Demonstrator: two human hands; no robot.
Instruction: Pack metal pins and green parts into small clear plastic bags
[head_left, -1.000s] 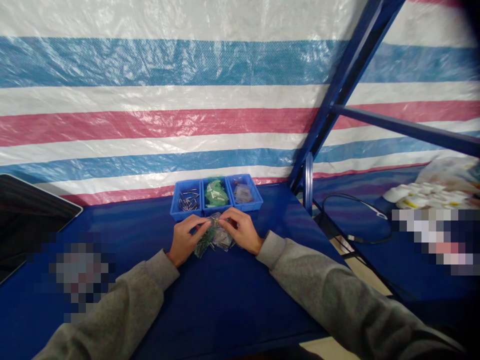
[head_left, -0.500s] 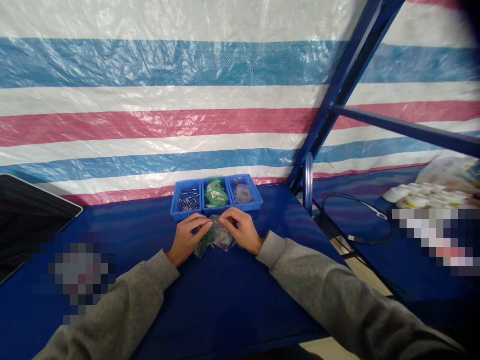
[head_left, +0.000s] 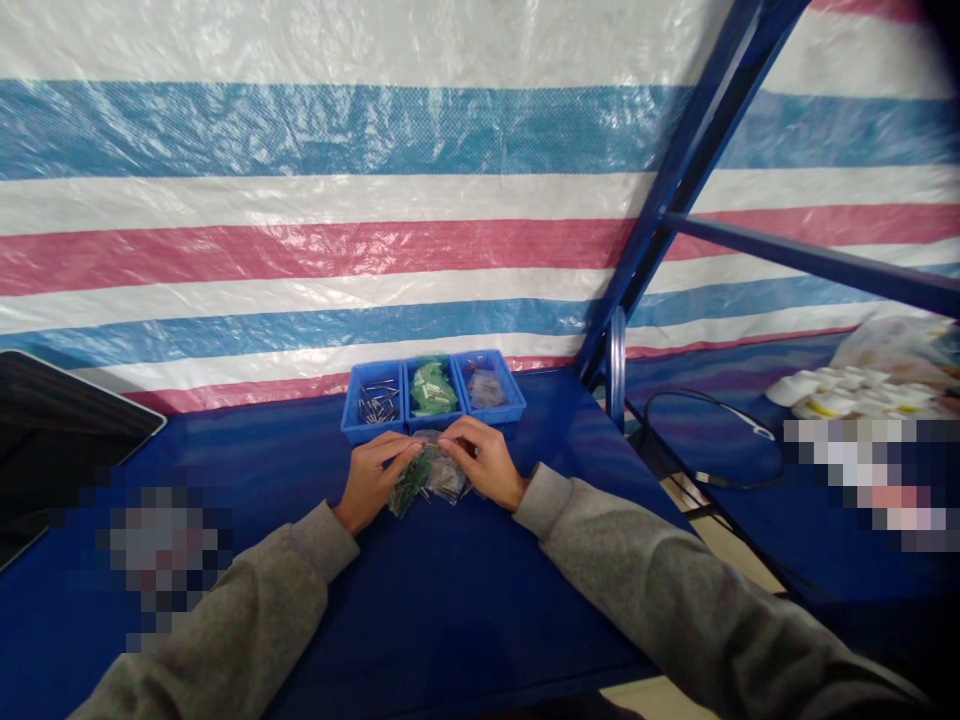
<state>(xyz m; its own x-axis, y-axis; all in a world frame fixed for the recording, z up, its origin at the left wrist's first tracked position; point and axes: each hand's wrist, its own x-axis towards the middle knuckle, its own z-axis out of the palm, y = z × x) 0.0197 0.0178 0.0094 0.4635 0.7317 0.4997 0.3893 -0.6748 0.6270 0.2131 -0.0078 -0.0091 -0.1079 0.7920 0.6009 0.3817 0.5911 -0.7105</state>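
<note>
My left hand [head_left: 373, 477] is closed, thumb and forefinger pinching the upper edge of a small clear plastic bag [head_left: 448, 474]. At the same edge, a short distance to the right, the fingers of my right hand [head_left: 486, 458] pinch too. Thin metal pieces show in and below the clear bag; they are too small to name. A green bag [head_left: 409, 487] with slim metal pieces lies under the left fingers, partly covered. Just beyond my hands stand three joined blue bins: one with metal pins [head_left: 379, 402], one with green bags [head_left: 433, 388], one with clear bags [head_left: 487, 388].
The blue tabletop [head_left: 450, 620] spreads around my hands. A black screen [head_left: 67, 440] stands at the left. To the right are a blue metal frame [head_left: 660, 220], a black cable [head_left: 712, 480] and white rolled items [head_left: 862, 392]. A striped tarp [head_left: 337, 250] hangs behind.
My left fingers have drawn closer together at the bag's edge, and the left hand has shifted slightly. The right hand holds almost the same place.
</note>
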